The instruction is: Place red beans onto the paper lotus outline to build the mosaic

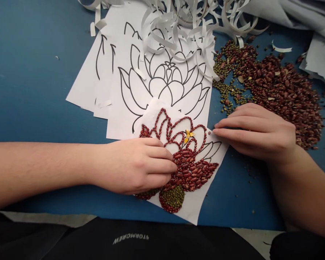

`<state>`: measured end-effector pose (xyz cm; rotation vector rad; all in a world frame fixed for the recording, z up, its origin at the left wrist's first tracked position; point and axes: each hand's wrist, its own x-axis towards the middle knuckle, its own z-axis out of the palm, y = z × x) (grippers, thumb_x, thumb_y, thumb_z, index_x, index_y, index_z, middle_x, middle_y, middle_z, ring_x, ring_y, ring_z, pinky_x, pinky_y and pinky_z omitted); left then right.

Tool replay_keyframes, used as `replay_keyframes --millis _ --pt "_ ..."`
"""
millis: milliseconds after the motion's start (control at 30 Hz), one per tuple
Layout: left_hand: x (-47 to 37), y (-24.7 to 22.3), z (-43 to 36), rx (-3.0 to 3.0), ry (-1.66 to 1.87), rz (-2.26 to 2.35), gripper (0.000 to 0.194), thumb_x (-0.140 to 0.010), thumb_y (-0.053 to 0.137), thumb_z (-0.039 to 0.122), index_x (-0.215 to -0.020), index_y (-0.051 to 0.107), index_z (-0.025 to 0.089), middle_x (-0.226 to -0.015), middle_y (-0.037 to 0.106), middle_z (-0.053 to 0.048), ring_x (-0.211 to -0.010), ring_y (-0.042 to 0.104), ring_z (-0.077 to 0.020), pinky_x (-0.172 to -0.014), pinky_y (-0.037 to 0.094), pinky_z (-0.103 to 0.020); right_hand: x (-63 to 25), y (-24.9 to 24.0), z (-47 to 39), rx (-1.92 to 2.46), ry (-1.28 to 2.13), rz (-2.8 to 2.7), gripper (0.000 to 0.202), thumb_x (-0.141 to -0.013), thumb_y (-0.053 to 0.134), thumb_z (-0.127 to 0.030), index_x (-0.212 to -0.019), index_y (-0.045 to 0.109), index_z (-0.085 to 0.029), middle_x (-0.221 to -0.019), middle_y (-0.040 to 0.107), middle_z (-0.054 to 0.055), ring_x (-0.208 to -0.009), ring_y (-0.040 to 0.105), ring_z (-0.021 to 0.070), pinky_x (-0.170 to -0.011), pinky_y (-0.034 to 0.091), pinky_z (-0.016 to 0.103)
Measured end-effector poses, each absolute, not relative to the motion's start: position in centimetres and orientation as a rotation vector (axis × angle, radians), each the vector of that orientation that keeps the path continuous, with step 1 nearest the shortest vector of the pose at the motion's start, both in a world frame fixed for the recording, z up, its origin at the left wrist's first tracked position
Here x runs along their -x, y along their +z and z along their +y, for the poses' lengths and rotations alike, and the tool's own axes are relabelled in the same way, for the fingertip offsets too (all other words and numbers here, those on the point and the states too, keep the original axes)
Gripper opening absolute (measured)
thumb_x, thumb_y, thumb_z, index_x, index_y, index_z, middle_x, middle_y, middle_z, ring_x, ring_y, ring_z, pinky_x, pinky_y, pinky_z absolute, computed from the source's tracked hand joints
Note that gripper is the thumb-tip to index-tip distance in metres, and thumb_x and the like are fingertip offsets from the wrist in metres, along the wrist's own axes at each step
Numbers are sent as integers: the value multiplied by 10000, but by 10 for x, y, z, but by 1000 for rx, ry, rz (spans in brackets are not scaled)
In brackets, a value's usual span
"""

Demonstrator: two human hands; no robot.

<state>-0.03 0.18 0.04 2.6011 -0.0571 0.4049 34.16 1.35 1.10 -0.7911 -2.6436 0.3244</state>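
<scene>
The bean-decorated sheet (193, 204) lies on the table (43, 108), its left part beneath the left hand (141, 164), whose grip curls inward, any hold hidden. The right hand (262, 133) narrows its grip at the sheet's right edge; whether it pinches anything is unclear.

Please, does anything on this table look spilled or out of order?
Yes. Green beans and red beans lie loose on the blue table, mixing where their heaps meet, with some scattered around. Curled paper strips lie tangled over the flower drawing, hiding part of its top.
</scene>
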Motion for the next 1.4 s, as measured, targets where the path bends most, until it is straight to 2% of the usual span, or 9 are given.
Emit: replay_keyframes --millis 100,300,433,600,700,833,1033,1200,1400 --pt "1 0 1 -2597 388 -51 261 -1043 502 180 -1022 756 233 -1217 769 -65 -1121 682 -224 -947 518 -375 -341 11 14 729 313 -2625 118 -953 711 -272 -1035 775 -328 -970 786 22 -820 695 210 -726 551 407" --pt "0 0 2 -2604 444 -62 259 -1045 504 175 -1013 761 197 -1192 771 -73 -1091 687 -223 -925 527 -375 -342 5 13 641 253 -2658 286 -875 804 -230 -1133 765 -347 -1029 778 18 -839 681 221 -731 546 426" --pt "0 0 2 -2615 446 -58 265 -1047 500 178 -1014 761 211 -1197 773 -68 -1095 685 -218 -925 531 -372 -342 5 13 624 193 -2702 315 -872 812 -257 -1167 757 -354 -1044 777 13 -820 670 214 -725 541 429" --pt "1 0 2 -2610 450 -56 271 -1049 492 175 -1014 760 196 -1200 775 -66 -1088 687 -220 -930 529 -373 -343 6 14 602 164 -2717 376 -867 813 -258 -1231 738 -310 -1056 774 38 -811 657 214 -712 546 427" --pt "0 0 2 -2617 445 -56 253 -1042 513 175 -1012 761 211 -1205 773 -64 -1092 689 -217 -932 530 -370 -344 5 13 646 215 -2678 384 -881 801 -286 -1253 732 -350 -1071 773 21 -828 667 212 -720 549 423" --pt "1 -1 1 -2624 441 -60 247 -1041 519 184 -1011 761 224 -1206 771 -66 -1096 689 -214 -931 533 -369 -344 6 13 655 223 -2657 358 -885 794 -286 -1230 732 -359 -1024 772 16 -802 677 207 -711 555 407" --pt "1 0 1 -2604 449 -55 221 -1027 543 171 -1004 760 199 -1191 770 -74 -1086 697 -227 -914 538 -372 -343 5 14 610 208 -2678 398 -854 818 -251 -1238 720 -296 -1019 763 46 -799 661 213 -715 552 410" --pt "1 0 2 -2602 442 -48 198 -1017 568 175 -998 761 217 -1194 770 -74 -1092 697 -225 -916 541 -368 -344 3 15 631 219 -2693 344 -882 796 -280 -1215 735 -344 -1042 760 27 -816 645 210 -717 538 415" --pt "1 0 1 -2625 425 -56 296 -1051 475 176 -1013 766 215 -1216 773 -68 -1099 685 -216 -933 532 -373 -342 6 16 638 220 -2708 323 -891 777 -244 -1195 749 -348 -1053 749 30 -840 645 218 -732 528 423"
